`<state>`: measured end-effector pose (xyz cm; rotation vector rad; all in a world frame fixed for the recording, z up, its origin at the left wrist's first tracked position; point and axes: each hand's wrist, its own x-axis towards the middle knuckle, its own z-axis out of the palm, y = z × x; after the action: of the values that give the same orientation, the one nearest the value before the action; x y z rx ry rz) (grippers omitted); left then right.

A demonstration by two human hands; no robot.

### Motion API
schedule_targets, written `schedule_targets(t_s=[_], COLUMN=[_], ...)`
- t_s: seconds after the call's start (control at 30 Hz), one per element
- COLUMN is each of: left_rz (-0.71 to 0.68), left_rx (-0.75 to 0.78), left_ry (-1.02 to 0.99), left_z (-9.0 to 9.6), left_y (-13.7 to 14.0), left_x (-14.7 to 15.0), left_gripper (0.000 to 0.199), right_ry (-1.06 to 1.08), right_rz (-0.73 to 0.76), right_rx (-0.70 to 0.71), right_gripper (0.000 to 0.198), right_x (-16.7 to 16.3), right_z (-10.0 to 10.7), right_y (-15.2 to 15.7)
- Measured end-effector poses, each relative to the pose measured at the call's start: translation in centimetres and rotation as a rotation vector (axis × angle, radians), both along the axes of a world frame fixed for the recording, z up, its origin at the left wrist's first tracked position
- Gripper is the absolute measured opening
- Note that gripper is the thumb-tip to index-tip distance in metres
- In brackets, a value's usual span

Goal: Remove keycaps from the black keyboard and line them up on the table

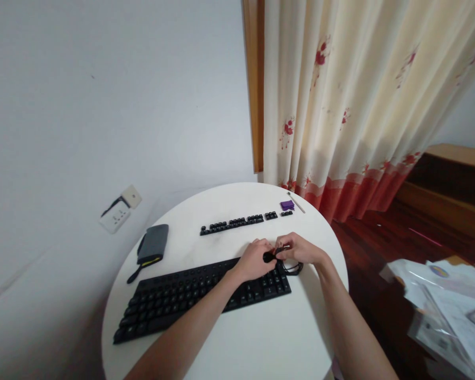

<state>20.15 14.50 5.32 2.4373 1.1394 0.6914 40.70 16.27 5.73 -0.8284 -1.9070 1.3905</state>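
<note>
A black keyboard (170, 301) lies at a slant across the round white table (253, 343). Over its right end, my left hand (255, 259) is closed, pinching part of a coiled black cable (295, 271). My right hand (296, 248) meets it from the right, its thumb and fingers pinched on the same cable. A dark, flat piece (268, 257) shows between the hands; whether it is a tie or the plug I cannot tell. The loops hang beside the keyboard's upper right corner. Part of the keyboard is hidden beneath my left forearm.
Loose black keycaps (233, 224) stand in rows behind the keyboard. A folded purple cloth (287, 205) and a thin brush (296, 202) lie at the back right. At the left is a grey pouch (154, 243) with a strap. Wall and curtain (324, 132) border the table.
</note>
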Motion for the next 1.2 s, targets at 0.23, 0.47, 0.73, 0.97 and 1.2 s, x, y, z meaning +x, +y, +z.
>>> schedule_targets(t_s=[0.23,0.47,0.73,0.97,1.2], left_rz=[0.093,0.127,0.131,0.103,0.083], left_rx=[-0.042,-0.038,-0.026,-0.025,-0.052], left_ry=[-0.011,-0.021,-0.076,-0.157,-0.144], left_z=[-0.7,-1.1,-1.3,-1.5,-1.3], left_y=[0.0,0.0,-0.1,-0.1,-0.2], left_x=[0.6,1.0,1.2,1.0,0.6], left_gripper=[0.016,0.012,0.011,0.008,0.012], right_ry=[-0.068,-0.071,-0.167,-0.093,-0.048], right_rz=[-0.154,-0.179,-0.291,-0.266,-0.089], right_rx=[0.136,0.105,0.170,0.158,0.048], right_gripper=[0.010,0.009,0.013,0.016,0.024], right_x=[-0.9,-1.6,-2.1,-2.1,-0.5], right_z=[-0.8,-0.7,-0.5,-0.9,-0.9], right_y=[0.4,0.0,0.3,0.5,0.5])
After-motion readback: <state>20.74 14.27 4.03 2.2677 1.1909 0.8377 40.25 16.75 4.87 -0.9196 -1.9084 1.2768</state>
